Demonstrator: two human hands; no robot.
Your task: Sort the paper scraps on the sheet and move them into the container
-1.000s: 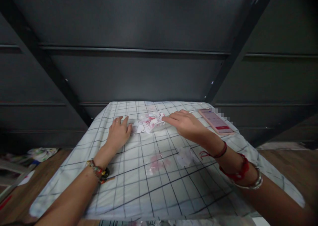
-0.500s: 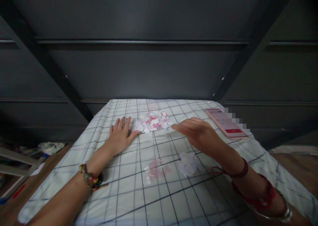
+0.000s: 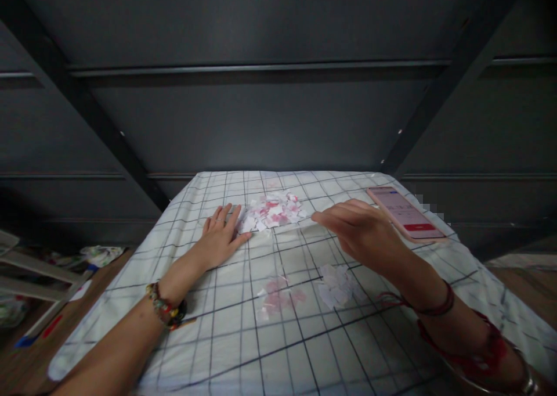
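Note:
A loose pile of torn paper scraps (image 3: 276, 208), white with some pink, lies toward the far end of the checked cloth. At its left edge my left hand (image 3: 223, 233) rests flat with fingers spread, the thumb pointing to the pile. My right hand (image 3: 354, 227) is just right of the pile, thumb and fingers pressed together; what they pinch, if anything, is too small to make out. A low ridge in the cloth runs between the hands. Nearer to me lie a small group of pink scraps (image 3: 281, 296) and a small group of white scraps (image 3: 338, 287).
A phone (image 3: 407, 213) in a pink case lies at the right edge, screen lit. The white checked cloth (image 3: 226, 349) covers the table. Dark panels (image 3: 261, 123) stand behind it. At lower left, a pale frame (image 3: 39, 268) stands on the wooden floor.
The whole view has shifted slightly, so everything sits a little farther right. My right hand's fingers look more curled in. My left hand keeps its place beside the pile.

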